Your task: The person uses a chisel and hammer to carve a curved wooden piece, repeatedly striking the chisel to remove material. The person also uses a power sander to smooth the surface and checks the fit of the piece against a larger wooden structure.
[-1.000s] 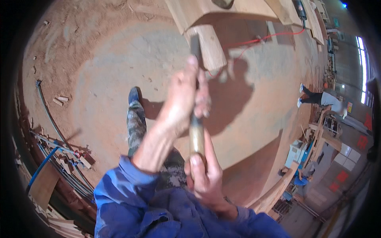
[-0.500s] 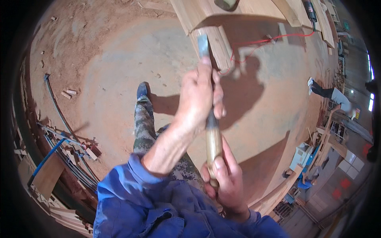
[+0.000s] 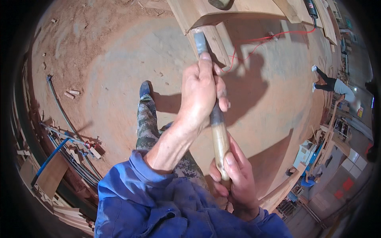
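Head view, right hand [image 3: 240,184]: lower centre-right, fingers wrapped around the rear of the chisel [image 3: 219,139].
Left hand [image 3: 198,87]: centre of the frame, closed around the metal shank, thumb resting on the blade.
Chisel: runs from lower centre-right to upper centre, gripped at both places.
Blade [image 3: 200,41]: upper centre, flat face showing, over the near wood stub [image 3: 216,45]; whether its edge bites cannot be told.
Slip risk: if the edge skids off the grain under a hard push, the left thumb, so far forward, could slide onto it.
Timber [image 3: 186,14]: top centre, beyond the stub; a sudden lever sideways could split its edge.
Rounded object [image 3: 220,3]: top edge, partly cut off; a jolt to the timber might shift it.
Red cord [image 3: 295,33]: upper right, looping near the stub; a stray cut or snag could damage it.
Person [image 3: 329,84]: far right, well apart.
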`<action>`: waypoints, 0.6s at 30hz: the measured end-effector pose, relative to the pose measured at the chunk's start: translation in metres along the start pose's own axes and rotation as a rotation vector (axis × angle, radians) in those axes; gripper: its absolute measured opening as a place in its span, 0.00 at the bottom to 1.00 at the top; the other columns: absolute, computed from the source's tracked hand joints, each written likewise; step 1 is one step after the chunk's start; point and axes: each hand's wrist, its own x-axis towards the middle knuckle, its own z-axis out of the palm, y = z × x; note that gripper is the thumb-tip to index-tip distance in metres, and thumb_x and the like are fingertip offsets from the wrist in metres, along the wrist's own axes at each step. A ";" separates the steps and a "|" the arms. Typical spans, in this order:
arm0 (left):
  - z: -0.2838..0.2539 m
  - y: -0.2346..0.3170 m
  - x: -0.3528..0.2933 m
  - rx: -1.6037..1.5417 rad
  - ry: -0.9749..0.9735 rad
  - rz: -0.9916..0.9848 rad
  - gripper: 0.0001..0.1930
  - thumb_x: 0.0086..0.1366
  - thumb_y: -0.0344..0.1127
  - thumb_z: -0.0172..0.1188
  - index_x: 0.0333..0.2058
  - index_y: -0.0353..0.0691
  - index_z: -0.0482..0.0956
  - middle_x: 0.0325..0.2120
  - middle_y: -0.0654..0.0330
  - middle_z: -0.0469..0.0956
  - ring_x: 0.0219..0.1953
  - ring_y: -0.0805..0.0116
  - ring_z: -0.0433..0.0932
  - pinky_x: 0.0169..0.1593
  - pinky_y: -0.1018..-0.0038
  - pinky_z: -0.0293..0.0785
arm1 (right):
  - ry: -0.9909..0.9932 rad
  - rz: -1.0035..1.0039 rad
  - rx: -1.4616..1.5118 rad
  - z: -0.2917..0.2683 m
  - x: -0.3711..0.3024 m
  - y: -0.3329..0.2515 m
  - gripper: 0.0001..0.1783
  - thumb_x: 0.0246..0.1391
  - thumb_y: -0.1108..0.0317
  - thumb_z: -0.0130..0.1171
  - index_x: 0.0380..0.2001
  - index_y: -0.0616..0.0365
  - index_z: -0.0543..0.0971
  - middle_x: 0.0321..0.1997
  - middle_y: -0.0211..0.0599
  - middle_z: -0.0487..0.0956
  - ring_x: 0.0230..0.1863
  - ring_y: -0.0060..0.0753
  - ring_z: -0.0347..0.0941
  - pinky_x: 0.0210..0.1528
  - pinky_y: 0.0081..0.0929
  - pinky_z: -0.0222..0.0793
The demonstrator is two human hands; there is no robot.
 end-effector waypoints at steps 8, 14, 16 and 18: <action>0.005 0.004 0.009 0.012 0.005 0.076 0.20 0.76 0.49 0.38 0.32 0.38 0.65 0.09 0.65 0.62 0.05 0.72 0.63 0.12 0.74 0.68 | -0.052 0.032 0.026 -0.008 0.008 -0.010 0.31 0.70 0.61 0.40 0.72 0.56 0.49 0.26 0.34 0.70 0.14 0.14 0.56 0.16 0.12 0.55; -0.003 0.006 0.011 0.029 -0.021 0.069 0.21 0.76 0.50 0.37 0.32 0.39 0.66 0.09 0.66 0.61 0.05 0.73 0.62 0.14 0.75 0.67 | -0.079 -0.019 0.000 -0.008 0.013 0.003 0.31 0.70 0.62 0.42 0.72 0.54 0.50 0.24 0.31 0.69 0.15 0.14 0.58 0.16 0.12 0.56; -0.008 0.002 0.011 0.012 -0.065 0.075 0.22 0.76 0.51 0.37 0.32 0.39 0.66 0.09 0.66 0.61 0.06 0.73 0.62 0.15 0.75 0.67 | -0.025 -0.059 -0.067 -0.007 0.014 0.016 0.32 0.69 0.62 0.42 0.72 0.55 0.50 0.24 0.30 0.69 0.15 0.14 0.58 0.16 0.12 0.57; -0.015 -0.010 0.003 -0.050 -0.099 0.020 0.22 0.76 0.52 0.37 0.32 0.39 0.66 0.09 0.66 0.61 0.06 0.73 0.62 0.16 0.75 0.68 | 0.016 -0.069 -0.087 -0.002 0.007 0.026 0.32 0.69 0.62 0.42 0.72 0.55 0.50 0.24 0.30 0.69 0.16 0.13 0.58 0.17 0.12 0.57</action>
